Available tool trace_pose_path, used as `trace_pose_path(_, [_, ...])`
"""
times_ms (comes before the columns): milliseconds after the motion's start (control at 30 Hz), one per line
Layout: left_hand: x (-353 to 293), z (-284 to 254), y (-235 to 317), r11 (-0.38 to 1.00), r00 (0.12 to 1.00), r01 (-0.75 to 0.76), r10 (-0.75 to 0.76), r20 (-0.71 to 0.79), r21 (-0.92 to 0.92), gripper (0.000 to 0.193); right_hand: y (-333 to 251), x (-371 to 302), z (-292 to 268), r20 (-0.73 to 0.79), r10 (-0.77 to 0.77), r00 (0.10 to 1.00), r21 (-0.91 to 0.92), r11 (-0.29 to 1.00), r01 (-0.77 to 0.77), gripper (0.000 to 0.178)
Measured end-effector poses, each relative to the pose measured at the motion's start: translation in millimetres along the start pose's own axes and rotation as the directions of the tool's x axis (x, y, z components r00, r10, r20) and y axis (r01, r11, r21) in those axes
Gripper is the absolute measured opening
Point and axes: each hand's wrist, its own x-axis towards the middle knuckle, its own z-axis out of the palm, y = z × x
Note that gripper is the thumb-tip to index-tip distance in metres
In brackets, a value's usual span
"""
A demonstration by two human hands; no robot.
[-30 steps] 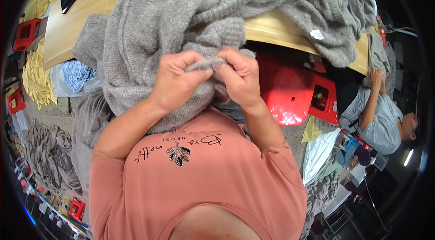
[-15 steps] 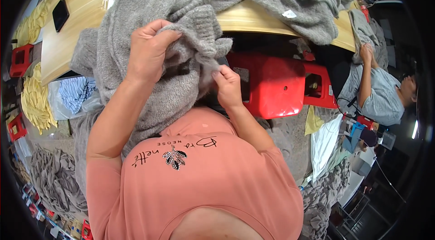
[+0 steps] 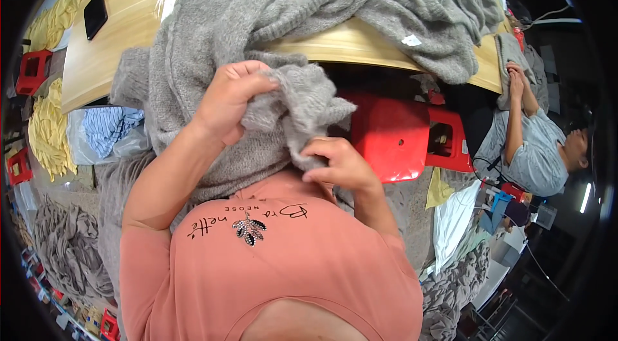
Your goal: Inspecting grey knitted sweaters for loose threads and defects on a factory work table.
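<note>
A grey fuzzy knit sweater point(image 3: 193, 90) drapes off the table edge and down over my lap. My left hand point(image 3: 235, 99) pinches a bunched, ribbed part of it between thumb and fingers. Lower and to the right, my right hand point(image 3: 338, 162) is closed on the hanging edge of that same gathered part, close to my stomach. Between the hands the knit is folded and crumpled, with a small flap sticking out to the right. The fingertips of both hands are partly hidden in the wool.
More grey knitwear point(image 3: 425, 12) lies heaped across the wooden table point(image 3: 129, 25). A black phone point(image 3: 95, 15) rests at its left end. Red stools point(image 3: 391, 141) stand under the table to the right. Beyond them a co-worker point(image 3: 531, 141) handles grey knit. Yellow garments point(image 3: 51, 135) hang at the left.
My right hand has moved down and turned, its grip now on the lower edge of the knit. The left hand has shifted slightly right and down, with the bunched part between them.
</note>
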Motion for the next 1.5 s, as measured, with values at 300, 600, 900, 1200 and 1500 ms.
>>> trace_pose_path(300, [14, -8, 16, 0.987, 0.982, 0.015, -0.044, -0.184, -0.158, 0.008, -6, 12, -19, -0.703, -0.090, 0.706, -0.211, 0.974, -0.087, 0.037])
trace_pose_path(600, [11, 2, 6, 0.970, 0.985, -0.022, 0.062, -0.158, 0.244, 0.006, -32, 56, 3, -0.019, -0.613, 0.790, -0.449, 0.711, 0.541, 0.023])
trace_pose_path(900, [9, -5, 10, 0.952, 0.994, 0.026, 0.006, -0.105, 0.305, 0.008, -22, 68, 15, 0.083, -0.332, 0.939, -0.571, 0.756, 0.318, 0.034])
trace_pose_path(1200, [8, -9, 3, 0.981, 0.998, 0.058, -0.053, -0.030, 0.184, 0.004, -21, 63, 5, -0.272, -0.637, 0.721, -0.698, 0.647, 0.307, 0.038])
trace_pose_path(1500, [5, -13, -7, 0.980, 0.997, -0.036, 0.022, 0.074, 0.194, 0.006, -10, 70, 12, -0.249, -0.733, 0.633, -0.725, 0.575, 0.380, 0.033])
